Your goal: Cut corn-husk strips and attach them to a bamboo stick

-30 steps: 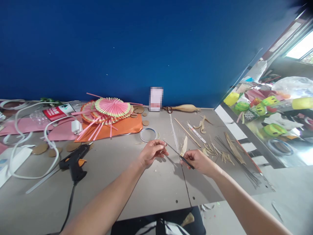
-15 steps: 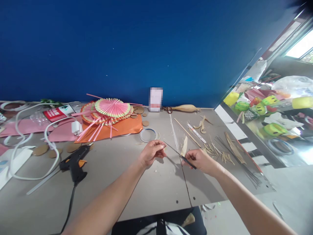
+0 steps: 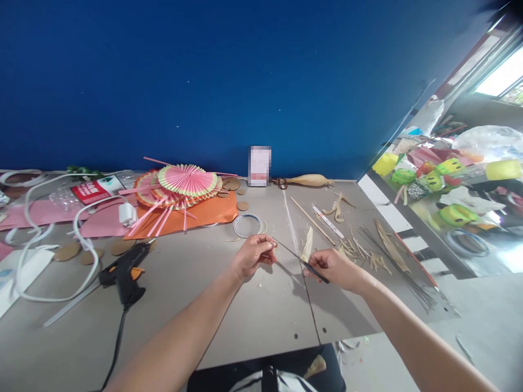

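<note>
My right hand (image 3: 327,267) is closed around a slim dark tool that looks like tweezers (image 3: 315,271). Its narrow end slants up and left to the fingertips of my left hand (image 3: 257,252). The left fingers are pinched together over something small and pale, too small to make out. Both hands are held just above the grey table (image 3: 253,321). Behind the right hand lies a pale dried husk piece (image 3: 308,243), and a ring-shaped roll of tape (image 3: 247,216) rests beyond the left hand.
At left lie a black glue gun (image 3: 125,272) with its cord, a white cable, and pink paper fans (image 3: 190,179) on orange paper. Husk scraps (image 3: 357,245), a thin stick (image 3: 312,220) and thin wires (image 3: 400,267) are on the right. A blue panel (image 3: 245,81) stands behind.
Almost nothing differs. Both hands keep their grips, and the view has shifted very slightly.
</note>
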Available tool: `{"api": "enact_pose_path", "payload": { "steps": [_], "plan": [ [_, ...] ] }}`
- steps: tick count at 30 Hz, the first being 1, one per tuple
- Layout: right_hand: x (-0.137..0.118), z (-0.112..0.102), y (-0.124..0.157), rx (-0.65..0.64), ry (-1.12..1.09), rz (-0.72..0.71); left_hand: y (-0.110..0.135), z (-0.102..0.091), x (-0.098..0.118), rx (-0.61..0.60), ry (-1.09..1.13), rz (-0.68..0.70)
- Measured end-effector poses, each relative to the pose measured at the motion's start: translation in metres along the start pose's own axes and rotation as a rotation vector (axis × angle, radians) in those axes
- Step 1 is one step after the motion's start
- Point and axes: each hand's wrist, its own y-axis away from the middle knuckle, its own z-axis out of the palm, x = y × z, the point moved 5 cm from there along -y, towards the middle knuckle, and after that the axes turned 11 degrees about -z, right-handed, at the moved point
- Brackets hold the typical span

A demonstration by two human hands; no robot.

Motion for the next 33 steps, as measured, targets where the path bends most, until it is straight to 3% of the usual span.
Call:
{"api": "enact_pose_path", "payload": {
  "steps": [6,15,19,25,28,33],
  "plan": [
    [0.010,0.000,-0.001,-0.011,-0.029,0.007,0.001,0.002,0.001,-0.016,-0.018,0.000],
    [0.004,-0.002,0.003,0.011,0.030,0.064,0.002,0.003,0.002,-0.036,-0.025,0.004],
    [0.002,0.000,0.004,0.107,-0.054,0.053,0.002,0.003,0.003,-0.050,-0.005,0.007],
    [0.002,0.015,-0.002,0.322,-0.167,-0.008,-0.001,-0.005,0.000,0.030,0.181,-0.003],
    [0.002,0.027,-0.006,0.418,-0.142,-0.040,-0.004,-0.007,-0.002,0.031,0.248,-0.008],
    [0.001,0.042,-0.008,0.453,-0.022,-0.052,-0.007,-0.010,-0.001,0.034,0.344,0.019]
  ]
}}
